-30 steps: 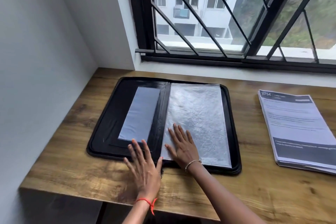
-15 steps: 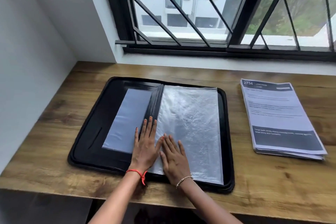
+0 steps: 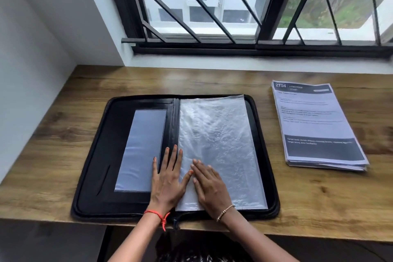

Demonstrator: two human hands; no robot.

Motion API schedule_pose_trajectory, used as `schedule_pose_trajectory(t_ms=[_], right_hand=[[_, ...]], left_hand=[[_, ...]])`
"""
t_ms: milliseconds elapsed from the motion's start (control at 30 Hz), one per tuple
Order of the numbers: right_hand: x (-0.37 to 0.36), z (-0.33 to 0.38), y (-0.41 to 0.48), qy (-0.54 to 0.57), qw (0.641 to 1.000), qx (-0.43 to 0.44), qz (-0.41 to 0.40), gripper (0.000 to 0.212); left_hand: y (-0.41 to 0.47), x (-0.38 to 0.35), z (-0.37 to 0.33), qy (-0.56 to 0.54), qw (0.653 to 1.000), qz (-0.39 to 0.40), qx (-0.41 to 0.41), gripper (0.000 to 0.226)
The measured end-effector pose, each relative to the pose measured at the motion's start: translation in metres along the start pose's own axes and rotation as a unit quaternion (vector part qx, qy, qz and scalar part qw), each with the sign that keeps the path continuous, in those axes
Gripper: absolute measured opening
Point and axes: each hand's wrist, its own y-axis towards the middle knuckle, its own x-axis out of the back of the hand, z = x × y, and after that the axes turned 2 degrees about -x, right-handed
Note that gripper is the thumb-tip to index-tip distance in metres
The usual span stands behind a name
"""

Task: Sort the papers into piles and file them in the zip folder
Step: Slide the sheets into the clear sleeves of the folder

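A black zip folder (image 3: 95, 155) lies open on the wooden desk (image 3: 319, 198). Its left half has a clear pocket (image 3: 142, 146), its right half a stack of crinkled clear plastic sleeves (image 3: 221, 140). My left hand (image 3: 168, 178) lies flat with straight fingers over the spine near the folder's front edge. Beside it, my right hand (image 3: 209, 185) lies flat on the sleeves' lower left corner, its fingers touching my left thumb. A stack of printed papers (image 3: 314, 123), headed 2754, sits to the right of the folder.
A white wall (image 3: 27, 70) closes off the desk on the left. A barred window (image 3: 234, 6) with a black frame runs along the back. The desk's front edge is just below the folder.
My left hand moved from the desk's front edge up onto the folder's spine. My right hand shifted slightly toward it. The camera view shifted right and down.
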Motion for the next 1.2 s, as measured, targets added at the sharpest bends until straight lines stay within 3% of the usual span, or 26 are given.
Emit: schedule_pose_trajectory(t_ms=[133,300,467,1000,1200], right_hand=[[0.018,-0.028,0.020,-0.040,0.998,-0.036,-0.019,0.050],[0.037,-0.074,0.053,-0.128,0.983,-0.112,0.071,0.067],[0.042,-0.090,0.052,-0.149,0.971,-0.127,0.138,0.093],[0.042,-0.086,0.044,-0.150,0.967,-0.157,0.131,0.076],[0.043,-0.080,0.057,-0.154,0.971,-0.176,0.056,0.059]], left_hand=[[0.003,0.003,0.001,-0.015,1.000,-0.010,-0.001,0.074],[0.034,0.007,-0.006,-0.033,0.999,-0.003,-0.008,0.075],[0.046,-0.001,-0.011,-0.018,0.999,0.026,-0.036,0.079],[0.042,-0.001,-0.013,-0.029,0.998,0.041,-0.041,0.075],[0.066,0.008,-0.012,-0.036,0.998,0.026,-0.041,0.067]])
